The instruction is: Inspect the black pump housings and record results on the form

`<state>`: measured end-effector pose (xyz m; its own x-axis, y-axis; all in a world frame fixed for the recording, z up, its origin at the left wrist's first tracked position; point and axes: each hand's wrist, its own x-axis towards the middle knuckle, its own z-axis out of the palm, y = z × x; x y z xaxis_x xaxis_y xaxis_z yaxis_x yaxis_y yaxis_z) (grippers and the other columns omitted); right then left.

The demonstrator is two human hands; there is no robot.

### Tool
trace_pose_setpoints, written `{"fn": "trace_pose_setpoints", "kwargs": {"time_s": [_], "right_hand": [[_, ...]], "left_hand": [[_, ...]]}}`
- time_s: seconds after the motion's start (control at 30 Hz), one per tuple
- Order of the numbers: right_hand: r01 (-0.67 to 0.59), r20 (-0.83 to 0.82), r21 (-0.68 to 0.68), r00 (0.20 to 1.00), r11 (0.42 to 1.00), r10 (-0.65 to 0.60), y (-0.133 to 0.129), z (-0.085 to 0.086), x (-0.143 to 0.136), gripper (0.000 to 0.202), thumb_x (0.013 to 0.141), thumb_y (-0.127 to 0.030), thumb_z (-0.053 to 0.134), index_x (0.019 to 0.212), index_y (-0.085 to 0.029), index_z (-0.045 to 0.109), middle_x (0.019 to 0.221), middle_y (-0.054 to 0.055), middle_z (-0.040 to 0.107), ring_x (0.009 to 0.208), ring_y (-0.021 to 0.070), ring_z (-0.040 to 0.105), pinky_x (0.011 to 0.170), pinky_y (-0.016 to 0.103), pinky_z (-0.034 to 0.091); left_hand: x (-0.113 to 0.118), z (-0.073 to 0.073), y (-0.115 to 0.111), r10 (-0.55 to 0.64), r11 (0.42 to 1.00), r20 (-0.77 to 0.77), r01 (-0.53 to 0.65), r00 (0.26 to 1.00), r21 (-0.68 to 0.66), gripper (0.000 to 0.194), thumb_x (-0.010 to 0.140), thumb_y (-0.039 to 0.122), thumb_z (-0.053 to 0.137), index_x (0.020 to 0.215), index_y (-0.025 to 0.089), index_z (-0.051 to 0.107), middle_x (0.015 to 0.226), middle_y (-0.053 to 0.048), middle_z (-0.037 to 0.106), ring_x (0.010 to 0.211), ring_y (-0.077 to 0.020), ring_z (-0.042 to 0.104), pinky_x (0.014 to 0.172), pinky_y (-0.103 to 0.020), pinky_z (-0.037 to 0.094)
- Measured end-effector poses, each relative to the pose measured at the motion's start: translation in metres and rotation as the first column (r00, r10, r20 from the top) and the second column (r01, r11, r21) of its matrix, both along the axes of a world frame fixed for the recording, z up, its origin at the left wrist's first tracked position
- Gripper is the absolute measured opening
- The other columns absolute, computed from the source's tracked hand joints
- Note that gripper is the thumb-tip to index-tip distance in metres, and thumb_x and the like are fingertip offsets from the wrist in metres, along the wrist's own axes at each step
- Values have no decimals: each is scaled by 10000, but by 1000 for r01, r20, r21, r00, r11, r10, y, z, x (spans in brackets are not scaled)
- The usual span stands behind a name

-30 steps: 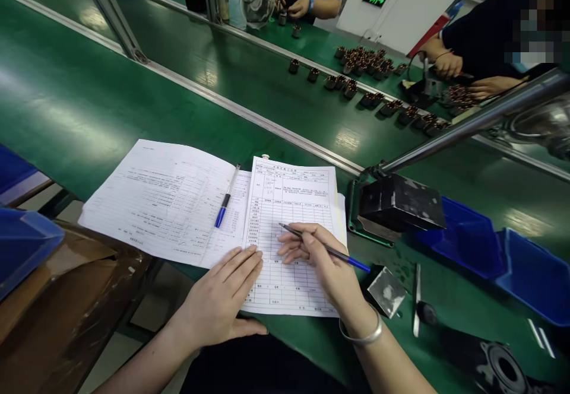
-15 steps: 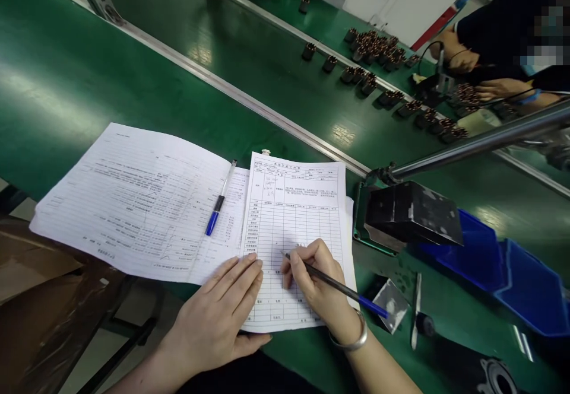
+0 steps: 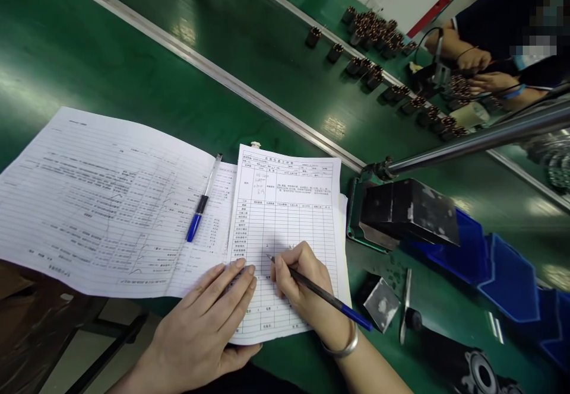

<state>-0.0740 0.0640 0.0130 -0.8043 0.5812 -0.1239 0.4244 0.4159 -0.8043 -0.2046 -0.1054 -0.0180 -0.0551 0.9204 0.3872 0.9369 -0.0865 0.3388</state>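
My right hand [image 3: 303, 287] is closed around a pen [image 3: 329, 299] with a dark grip and a blue end. The pen's tip meets a printed form [image 3: 285, 222] with a table and some handwriting near its top. Flat on the form's lower left part lies my left hand [image 3: 209, 317], fingers stretched out. To the left spreads an open stack of printed sheets [image 3: 102, 198] with tick marks. A second pen [image 3: 203, 198], clear with a blue cap, rests on those sheets.
Right of the form stand a black metal block [image 3: 409, 210], blue bins [image 3: 507, 275], a small metal block [image 3: 380, 302] and a black motor-like part [image 3: 454, 346]. Across the green bench [image 3: 146, 67], several copper-wound parts [image 3: 374, 32] line a rail near a co-worker's hands [image 3: 485, 73].
The view has shifted, so the papers appear further left. My right hand still holds the pen on the form, its tip slightly lower. The co-worker's hands have moved closer together.
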Motion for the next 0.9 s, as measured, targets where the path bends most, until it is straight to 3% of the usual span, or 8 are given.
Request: {"fn": "trace_pose_setpoints", "kwargs": {"time_s": [0.2,0.47,0.7,0.9], "right_hand": [[19,53,-17,998,1000,-18,0,5,-3,198,983,-280,433,804,-256,351,607,-28,581,453,130,552,457,267,418],[102,-77,-15,992,995,-103,-6,2,6,172,975,-248,470,831,-253,376,620,-33,619,494,126,594,499,260,468],[37,-16,15,999,999,-37,-5,7,4,185,977,-266,474,810,-249,396,600,-35,604,471,124,568,496,268,465],[106,-46,-32,993,994,-108,1,-5,2,178,932,-246,513,787,-247,410,578,-39,588,455,116,541,466,238,441]], "left_hand": [[-5,9,5,-40,999,-80,42,996,17,640,829,538,640,1251,58,616,1346,-86,609,1287,-254,521,1236,-374,225],[-4,6,2,-20,1000,-83,22,996,21,641,817,503,663,1281,66,594,1361,-87,594,1279,-238,529,1229,-369,241],[-2,4,4,-3,1000,-56,4,998,24,684,831,553,627,1310,68,568,1380,-73,580,1297,-232,511,1240,-377,214],[-7,5,1,-17,999,-60,19,998,29,641,837,514,639,1286,59,588,1322,-102,625,1250,-246,551,1225,-369,242]]}}
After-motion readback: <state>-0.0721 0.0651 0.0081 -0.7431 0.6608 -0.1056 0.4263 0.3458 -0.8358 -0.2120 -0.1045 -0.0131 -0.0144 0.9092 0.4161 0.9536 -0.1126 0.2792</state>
